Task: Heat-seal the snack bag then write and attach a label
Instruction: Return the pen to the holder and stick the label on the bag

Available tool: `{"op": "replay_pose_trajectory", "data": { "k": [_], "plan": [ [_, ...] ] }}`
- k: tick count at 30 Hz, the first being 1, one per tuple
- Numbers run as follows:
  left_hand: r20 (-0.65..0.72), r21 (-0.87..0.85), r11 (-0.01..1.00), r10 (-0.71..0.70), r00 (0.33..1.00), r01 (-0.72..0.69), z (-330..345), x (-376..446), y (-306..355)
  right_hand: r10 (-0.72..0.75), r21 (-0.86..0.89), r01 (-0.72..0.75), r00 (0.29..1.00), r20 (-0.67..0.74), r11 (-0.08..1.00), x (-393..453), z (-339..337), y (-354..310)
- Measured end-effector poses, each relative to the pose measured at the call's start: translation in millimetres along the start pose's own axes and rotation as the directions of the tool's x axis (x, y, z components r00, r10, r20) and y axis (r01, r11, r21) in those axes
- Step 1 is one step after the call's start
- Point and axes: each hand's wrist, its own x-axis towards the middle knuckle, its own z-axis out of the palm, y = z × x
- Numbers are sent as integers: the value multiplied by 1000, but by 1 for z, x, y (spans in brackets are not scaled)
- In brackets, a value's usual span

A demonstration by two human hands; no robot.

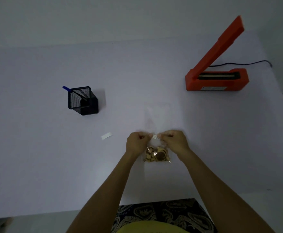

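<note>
Now, just below frame centre, I watch the fingertips of both hands pinch a small white label [155,137] against the clear snack bag [156,153]: the left hand [136,143] curled on its left end, the right hand [175,141] on its right. The bag lies on the white table [36,148], snacks bunched at its near end. I judge the labelling step is in hand; the next move calls for smoothing the strip flat without creasing the film. A white paper strip [107,135] lies left of the hands, a mesh pen holder [83,100] sits at centre left, and the open red heat sealer [217,71] stands at upper right.
</note>
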Motion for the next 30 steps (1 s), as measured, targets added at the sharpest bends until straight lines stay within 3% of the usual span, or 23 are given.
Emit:
{"op": "replay_pose_trajectory", "data": {
  "k": [5, 9, 15, 18, 24, 26, 30],
  "plan": [
    [46, 38, 998, -41, 998, 40, 4, 1, -2, 53, 104, -64, 993, 110, 993, 1, -6, -2],
    [57, -5, 999, -45, 997, 46, 2, 0, 2, 65, 139, -80, 992, 106, 987, 0, -9, -6],
    [58, -64, 997, -42, 997, 46, -2, 0, 3, 28, 67, -38, 989, 149, 997, -2, -12, -8],
    [36, -95, 993, -65, 997, 68, -4, 1, 4, 33, 127, -53, 987, 154, 990, -1, -14, -8],
    [79, -218, 973, -61, 995, 77, -18, 1, 9, -73, 177, 55, 993, 97, 983, 12, -8, -22],
    [51, -224, 973, -39, 998, 50, -24, 8, 7, -103, 163, 89, 991, 83, 983, 21, -4, -36],
    [-132, -252, 967, -16, 991, -18, -39, 35, 14, -123, 142, 119, 992, 18, 983, 52, 6, -68]
  ]
}}
